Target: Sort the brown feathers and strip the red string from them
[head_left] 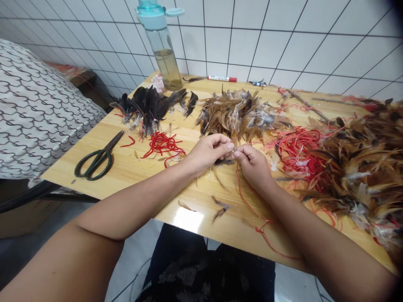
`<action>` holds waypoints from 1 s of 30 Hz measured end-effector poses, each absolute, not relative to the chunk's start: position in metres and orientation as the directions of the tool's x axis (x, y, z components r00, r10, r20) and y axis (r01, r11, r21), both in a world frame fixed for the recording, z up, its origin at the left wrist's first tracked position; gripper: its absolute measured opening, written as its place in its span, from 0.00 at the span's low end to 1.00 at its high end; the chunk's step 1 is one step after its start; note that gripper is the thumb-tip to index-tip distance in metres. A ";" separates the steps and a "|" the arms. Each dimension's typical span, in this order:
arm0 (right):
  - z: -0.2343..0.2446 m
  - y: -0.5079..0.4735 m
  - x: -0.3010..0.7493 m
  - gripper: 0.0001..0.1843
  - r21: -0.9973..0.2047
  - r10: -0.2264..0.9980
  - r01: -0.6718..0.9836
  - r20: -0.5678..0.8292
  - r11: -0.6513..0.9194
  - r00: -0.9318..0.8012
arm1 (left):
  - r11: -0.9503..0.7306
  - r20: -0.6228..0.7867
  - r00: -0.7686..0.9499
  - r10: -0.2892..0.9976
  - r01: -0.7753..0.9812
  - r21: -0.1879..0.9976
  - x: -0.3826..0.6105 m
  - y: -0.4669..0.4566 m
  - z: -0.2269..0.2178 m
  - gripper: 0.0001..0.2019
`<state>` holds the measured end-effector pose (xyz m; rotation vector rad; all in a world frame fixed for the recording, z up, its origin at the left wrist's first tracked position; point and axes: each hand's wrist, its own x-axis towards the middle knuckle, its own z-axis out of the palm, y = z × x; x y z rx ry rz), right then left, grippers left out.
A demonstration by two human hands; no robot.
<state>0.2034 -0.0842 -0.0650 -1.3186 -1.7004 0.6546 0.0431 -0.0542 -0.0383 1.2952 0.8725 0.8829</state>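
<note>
My left hand (214, 153) and my right hand (253, 165) meet fingertip to fingertip over the middle of the table, both pinched closed. Between them is something small and thin, mostly hidden by the fingers. A red string (241, 191) hangs from beneath my right hand down to the tabletop. Just beyond the hands lies a pile of brown feathers (233, 111). To the left of my left hand is a loose heap of red strings (162, 144). A tangle of red strings (299, 151) sits to the right of my right hand.
Black-handled scissors (94, 163) lie at the table's left side, near black feathers (151, 105). A water bottle (165, 63) stands at the back by the tiled wall, with a red-capped marker (222, 79) beside it. A large brown feather heap (371, 163) covers the right end.
</note>
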 end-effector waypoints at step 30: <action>-0.064 -0.085 0.205 0.12 -0.800 0.947 0.540 0.321 0.262 0.017 | -0.381 0.189 0.628 0.755 0.186 0.906 0.021 -0.056 -0.010 0.06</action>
